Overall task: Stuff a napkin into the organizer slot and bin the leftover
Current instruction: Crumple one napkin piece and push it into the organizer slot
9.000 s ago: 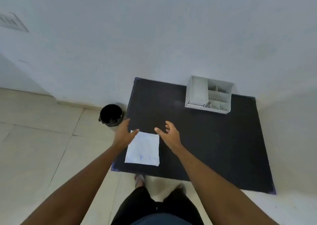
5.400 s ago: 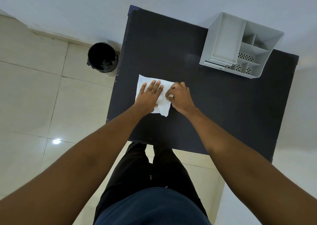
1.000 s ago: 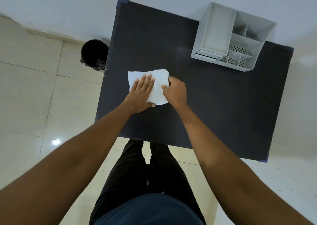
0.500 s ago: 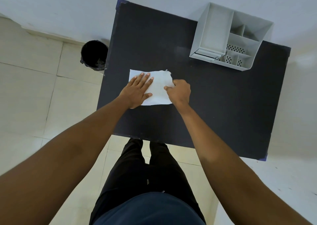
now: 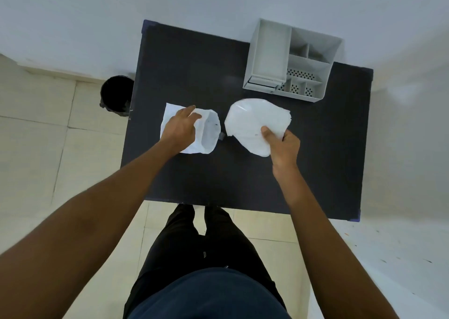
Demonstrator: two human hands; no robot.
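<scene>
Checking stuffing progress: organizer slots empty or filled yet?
Empty as far as visible: the organizer shows bare compartments; the napkin piece is in the right hand.

Two white paper napkin pieces [image 5: 207, 131] [image 5: 255, 124]; one grey plastic compartmented organizer [image 5: 289, 61]; one round black bin [image 5: 116, 95]; one dark rectangular counter [image 5: 243, 173]; two bare hands [image 5: 179, 129] [image 5: 283, 146].
</scene>
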